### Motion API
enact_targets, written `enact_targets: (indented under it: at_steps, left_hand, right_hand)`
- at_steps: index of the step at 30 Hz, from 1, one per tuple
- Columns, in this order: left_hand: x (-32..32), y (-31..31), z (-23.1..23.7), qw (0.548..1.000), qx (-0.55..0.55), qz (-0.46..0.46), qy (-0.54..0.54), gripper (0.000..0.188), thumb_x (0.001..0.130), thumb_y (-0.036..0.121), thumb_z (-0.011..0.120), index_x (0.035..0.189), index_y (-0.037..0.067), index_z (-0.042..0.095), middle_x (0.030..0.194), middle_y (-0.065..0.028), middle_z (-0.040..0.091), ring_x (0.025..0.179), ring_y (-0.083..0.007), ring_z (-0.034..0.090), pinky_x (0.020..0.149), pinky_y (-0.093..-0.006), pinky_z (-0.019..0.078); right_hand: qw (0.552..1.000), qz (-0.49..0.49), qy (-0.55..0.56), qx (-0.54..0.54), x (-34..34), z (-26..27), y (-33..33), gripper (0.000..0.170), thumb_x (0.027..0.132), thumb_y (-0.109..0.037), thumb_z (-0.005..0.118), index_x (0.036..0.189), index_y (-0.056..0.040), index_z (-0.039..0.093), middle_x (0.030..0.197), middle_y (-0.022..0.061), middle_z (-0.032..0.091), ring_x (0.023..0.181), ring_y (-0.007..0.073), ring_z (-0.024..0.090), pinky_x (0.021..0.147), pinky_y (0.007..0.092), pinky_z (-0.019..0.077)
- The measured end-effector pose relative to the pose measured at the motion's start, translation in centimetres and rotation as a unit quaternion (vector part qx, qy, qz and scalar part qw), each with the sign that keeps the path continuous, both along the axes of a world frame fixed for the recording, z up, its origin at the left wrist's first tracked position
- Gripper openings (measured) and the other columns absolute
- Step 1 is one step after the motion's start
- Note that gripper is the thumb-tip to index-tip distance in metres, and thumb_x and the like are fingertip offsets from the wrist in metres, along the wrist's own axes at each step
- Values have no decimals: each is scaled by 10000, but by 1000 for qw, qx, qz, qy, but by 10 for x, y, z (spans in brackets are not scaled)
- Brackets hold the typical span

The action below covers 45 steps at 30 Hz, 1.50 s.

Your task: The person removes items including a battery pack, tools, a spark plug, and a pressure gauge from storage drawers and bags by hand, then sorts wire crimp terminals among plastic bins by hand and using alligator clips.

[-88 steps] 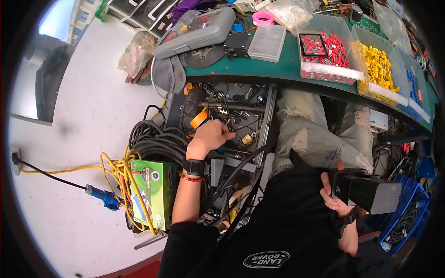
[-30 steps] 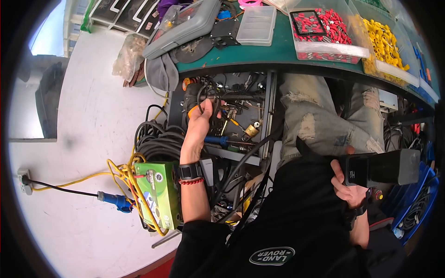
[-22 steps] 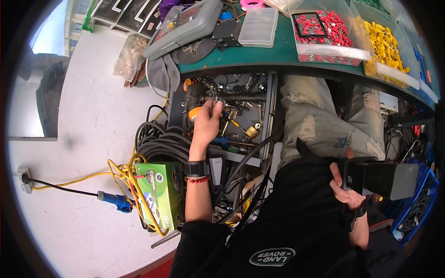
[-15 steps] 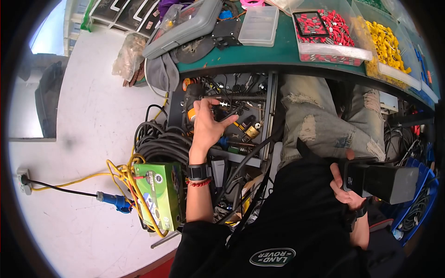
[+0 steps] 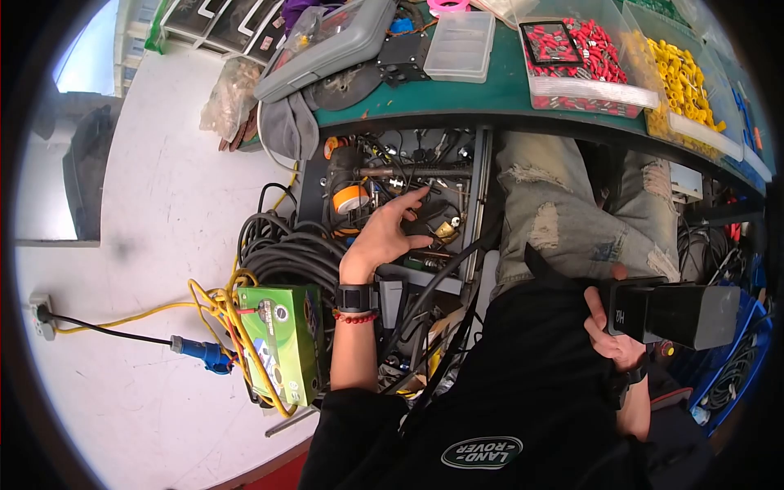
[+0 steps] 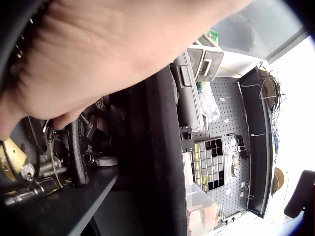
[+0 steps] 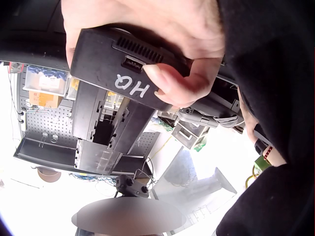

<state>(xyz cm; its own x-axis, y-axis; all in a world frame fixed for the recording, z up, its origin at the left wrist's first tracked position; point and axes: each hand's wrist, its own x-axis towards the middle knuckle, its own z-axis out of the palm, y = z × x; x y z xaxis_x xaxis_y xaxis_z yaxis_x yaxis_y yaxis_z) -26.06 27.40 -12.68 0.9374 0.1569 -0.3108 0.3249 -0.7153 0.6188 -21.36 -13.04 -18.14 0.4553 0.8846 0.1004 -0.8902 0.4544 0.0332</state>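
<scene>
A green-topped bench (image 5: 445,100) carries a closed grey plastic case (image 5: 327,51), a black box-shaped part (image 5: 402,59) and a clear plastic compartment box (image 5: 459,47), with a bright pink ring (image 5: 447,6) just beside it. Nearby, one clear bin (image 5: 592,90) holds small red pieces (image 5: 600,53), and a second clear bin (image 5: 704,137) holds yellow ones (image 5: 679,77). A grey cloth (image 5: 287,126) hangs at the bench's edge. Below, a yellow cord (image 5: 224,310) loops over a green printed box (image 5: 282,347), near a blue cylindrical plug (image 5: 200,351) and a coil of thick black cable (image 5: 286,257). A dark perforated pegboard (image 6: 229,108) is seen in the left wrist view.
</scene>
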Motion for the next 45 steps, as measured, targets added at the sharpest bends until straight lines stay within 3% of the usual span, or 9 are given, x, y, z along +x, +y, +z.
enact_targets:
  at_steps: [5, 11, 13, 19, 21, 26, 35, 39, 45]
  left_hand:
    - [0, 1, -6, 1000, 12, -22, -15, 640, 825, 40, 711, 1407, 159, 473, 1006, -99, 621, 867, -170, 572, 771, -281, 478]
    - [8, 5, -14, 998, 22, 59, 17, 304, 875, 56, 660, 1168, 61, 578, 842, -69, 607, 711, -125, 555, 651, -272, 460]
    - [7, 4, -15, 997, 24, 67, -7, 213, 837, 94, 691, 1007, 26, 583, 725, -114, 629, 659, -261, 593, 631, -355, 461]
    - [12, -4, -5, 998, 15, 53, -31, 334, 752, 57, 768, 1059, 15, 644, 829, -107, 637, 669, -197, 602, 631, -330, 487]
    - [19, -5, -1, 989, 16, 22, -147, 298, 790, 62, 748, 1071, 30, 655, 848, -59, 633, 715, -118, 594, 627, -280, 490]
    - [42, -10, 9, 963, 159, -35, -214, 416, 697, 47, 754, 1100, 55, 652, 1111, -103, 613, 1086, -324, 524, 954, -402, 430]
    - [74, 2, 0, 946, 274, -89, -147, 320, 710, 105, 764, 1012, 73, 663, 976, -99, 642, 948, -334, 548, 845, -409, 452]
    - [59, 14, 28, 916, 299, 0, -268, 264, 736, 90, 736, 987, 80, 653, 963, -100, 645, 957, -331, 574, 825, -416, 464]
    - [13, 20, 81, 951, 243, -25, -192, 258, 650, -69, 639, 865, 74, 653, 863, -62, 649, 883, -309, 572, 785, -409, 474]
  right_hand:
    - [1000, 0, -6, 7, 0, -2, 0, 442, 994, -344, 410, 1424, -252, 361, 967, 217, 371, 617, 278, 431, 445, 306, 403]
    - [1000, -6, 16, -2, -3, -4, -1, 447, 1010, -348, 379, 1445, -255, 337, 983, 211, 365, 618, 274, 431, 442, 304, 404]
    - [1000, -5, 3, 15, -3, -6, -1, 466, 1011, -360, 368, 1462, -255, 315, 999, 208, 360, 624, 271, 430, 449, 309, 408]
    - [1000, -13, 15, 13, -5, -5, -1, 494, 1003, -400, 367, 1469, -251, 308, 1014, 205, 359, 634, 268, 427, 478, 319, 424]
    - [1000, -11, 20, 15, -5, -5, -1, 496, 999, -400, 380, 1466, -247, 312, 1015, 205, 361, 637, 270, 428, 482, 320, 427]
    - [999, -8, 31, 17, -4, -1, 1, 505, 984, -398, 420, 1453, -233, 327, 1015, 208, 367, 646, 272, 433, 490, 322, 436]
    - [999, -16, 36, 6, -3, 4, 2, 531, 962, -441, 451, 1428, -210, 346, 1000, 210, 381, 649, 269, 436, 491, 320, 441]
    - [999, -12, 30, -8, -3, 4, 0, 540, 947, -473, 460, 1422, -238, 357, 1009, 206, 378, 662, 260, 431, 489, 307, 414]
    - [999, -6, 36, 3, -2, 5, 2, 573, 927, -514, 463, 1431, -262, 360, 1016, 203, 368, 682, 255, 422, 495, 299, 398]
